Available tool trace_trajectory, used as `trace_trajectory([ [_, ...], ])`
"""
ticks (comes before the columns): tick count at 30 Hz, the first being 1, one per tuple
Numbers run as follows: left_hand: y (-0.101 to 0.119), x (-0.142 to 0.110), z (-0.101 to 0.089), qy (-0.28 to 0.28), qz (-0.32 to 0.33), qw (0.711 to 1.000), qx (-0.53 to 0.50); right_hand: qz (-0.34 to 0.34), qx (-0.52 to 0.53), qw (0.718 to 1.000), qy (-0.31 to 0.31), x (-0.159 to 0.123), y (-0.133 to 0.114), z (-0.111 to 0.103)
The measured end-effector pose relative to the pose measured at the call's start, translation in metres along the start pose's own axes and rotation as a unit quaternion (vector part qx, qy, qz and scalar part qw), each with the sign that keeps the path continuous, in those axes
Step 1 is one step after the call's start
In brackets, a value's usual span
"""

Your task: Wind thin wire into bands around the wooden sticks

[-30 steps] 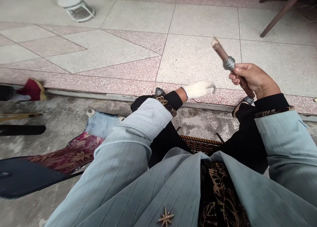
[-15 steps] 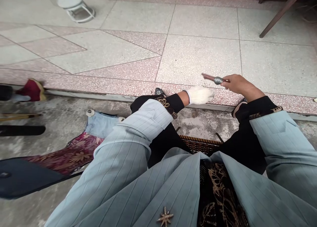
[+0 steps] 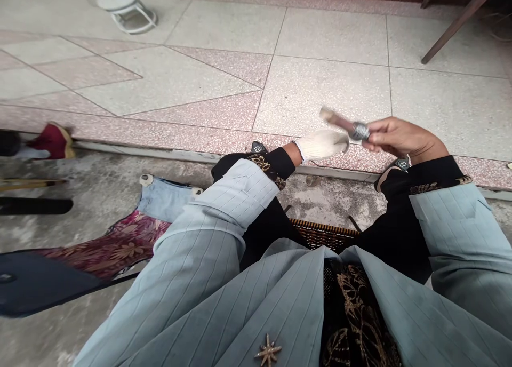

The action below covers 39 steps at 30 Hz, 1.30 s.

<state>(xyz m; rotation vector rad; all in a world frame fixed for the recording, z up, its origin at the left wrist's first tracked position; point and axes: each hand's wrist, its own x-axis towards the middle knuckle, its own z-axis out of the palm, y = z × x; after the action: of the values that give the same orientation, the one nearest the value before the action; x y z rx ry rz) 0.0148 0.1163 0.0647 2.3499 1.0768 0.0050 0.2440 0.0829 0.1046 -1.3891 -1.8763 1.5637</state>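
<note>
My right hand (image 3: 404, 136) is bare and closed around a reddish-brown wooden stick (image 3: 338, 120) with silvery wire (image 3: 360, 131) wound round it close to my fingers. The stick's pale free end points left and is blurred. Just below it, my left hand (image 3: 320, 146) wears a white knitted glove. Its fingers look curled together, and whatever they may hold is hidden. The two hands are apart, both above the edge of the tiled step.
The tiled step (image 3: 324, 84) stretches ahead, with a white stool (image 3: 128, 12) at far left and a wooden leg (image 3: 460, 25) at right. A woven seat (image 3: 322, 233) is under me. A cloth-covered chair (image 3: 132, 233) and another person's red shoe (image 3: 52, 141) are on the left.
My right hand has turned and come slightly closer, and the stick now slants up to the left more steeply. The gloved left hand has shifted only a little.
</note>
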Motion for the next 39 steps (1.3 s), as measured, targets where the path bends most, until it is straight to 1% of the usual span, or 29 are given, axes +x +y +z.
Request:
trace_trajectory([
  [1, -0.001, 0.002, 0.001, 0.001, 0.020, 1.000, -0.005, -0.010, 0.042, 0.997, 0.065, -0.001, -0.003, 0.000],
  [2, -0.002, 0.004, 0.003, -0.002, 0.057, 0.998, -0.006, -0.014, 0.073, 0.990, 0.123, -0.001, -0.005, 0.001],
  [3, -0.004, 0.006, 0.005, -0.010, 0.097, 0.995, -0.009, -0.012, 0.094, 0.982, 0.165, 0.000, -0.006, 0.003],
  [4, -0.005, 0.008, 0.008, -0.014, 0.117, 0.993, -0.007, -0.004, 0.104, 0.976, 0.192, 0.002, -0.006, 0.005],
  [5, -0.007, 0.010, 0.010, -0.016, 0.124, 0.992, 0.000, 0.006, 0.106, 0.973, 0.207, 0.004, -0.006, 0.006],
  [8, -0.011, 0.013, 0.016, -0.025, 0.105, 0.993, 0.037, 0.032, 0.083, 0.973, 0.215, 0.009, -0.002, 0.008],
  [11, -0.011, 0.011, 0.015, -0.027, 0.092, 0.994, 0.054, 0.044, 0.034, 0.974, 0.218, 0.013, 0.005, 0.003],
  [14, -0.009, 0.009, 0.013, -0.034, 0.094, 0.993, 0.063, 0.073, -0.070, 0.968, 0.229, 0.020, 0.016, -0.003],
  [16, -0.006, 0.008, 0.013, -0.036, 0.095, 0.992, 0.081, 0.113, -0.180, 0.951, 0.223, 0.025, 0.022, -0.005],
  [18, -0.004, 0.006, 0.012, -0.027, 0.095, 0.991, 0.096, 0.151, -0.290, 0.927, 0.184, 0.030, 0.026, -0.003],
  [19, -0.003, 0.006, 0.012, -0.022, 0.092, 0.990, 0.100, 0.161, -0.332, 0.918, 0.147, 0.032, 0.026, -0.001],
  [20, -0.003, 0.005, 0.011, -0.017, 0.089, 0.991, 0.102, 0.162, -0.359, 0.914, 0.098, 0.033, 0.026, 0.002],
  [21, -0.004, 0.004, 0.010, -0.015, 0.088, 0.991, 0.102, 0.156, -0.369, 0.916, 0.038, 0.033, 0.025, 0.005],
  [23, -0.006, 0.003, 0.007, -0.014, 0.091, 0.991, 0.098, 0.134, -0.339, 0.927, -0.090, 0.030, 0.021, 0.010],
  [24, -0.007, 0.004, 0.007, -0.014, 0.096, 0.991, 0.094, 0.122, -0.311, 0.932, -0.141, 0.028, 0.018, 0.011],
  [25, -0.009, 0.004, 0.006, -0.016, 0.102, 0.991, 0.089, 0.113, -0.278, 0.937, -0.177, 0.024, 0.014, 0.011],
  [26, -0.010, 0.004, 0.006, -0.023, 0.112, 0.990, 0.079, 0.103, -0.242, 0.945, -0.194, 0.019, 0.011, 0.010],
  [27, -0.011, 0.005, 0.005, -0.030, 0.121, 0.990, 0.060, 0.090, -0.206, 0.956, -0.191, 0.015, 0.007, 0.008],
  [28, -0.012, 0.006, 0.005, -0.039, 0.128, 0.990, 0.035, 0.071, -0.158, 0.968, -0.179, 0.010, 0.004, 0.007],
  [29, -0.012, 0.006, 0.006, -0.045, 0.134, 0.990, 0.006, 0.045, -0.100, 0.985, -0.131, 0.006, 0.001, 0.005],
  [30, -0.011, 0.007, 0.006, -0.047, 0.137, 0.989, -0.022, 0.022, -0.048, 0.996, -0.065, 0.002, -0.002, 0.004],
  [32, -0.010, 0.008, 0.007, -0.037, 0.129, 0.990, -0.052, -0.001, 0.024, 0.998, 0.060, -0.002, -0.006, 0.005],
  [33, -0.009, 0.008, 0.007, -0.031, 0.120, 0.991, -0.049, -0.001, 0.041, 0.994, 0.104, -0.002, -0.007, 0.007],
  [34, -0.008, 0.009, 0.008, -0.030, 0.113, 0.992, -0.041, 0.003, 0.047, 0.990, 0.131, -0.002, -0.008, 0.009],
  [35, -0.008, 0.009, 0.009, -0.029, 0.107, 0.993, -0.032, 0.009, 0.047, 0.988, 0.145, -0.001, -0.009, 0.012],
  [39, -0.005, 0.009, 0.013, -0.049, 0.107, 0.993, -0.028, 0.020, 0.052, 0.983, 0.176, 0.005, -0.006, 0.015],
])
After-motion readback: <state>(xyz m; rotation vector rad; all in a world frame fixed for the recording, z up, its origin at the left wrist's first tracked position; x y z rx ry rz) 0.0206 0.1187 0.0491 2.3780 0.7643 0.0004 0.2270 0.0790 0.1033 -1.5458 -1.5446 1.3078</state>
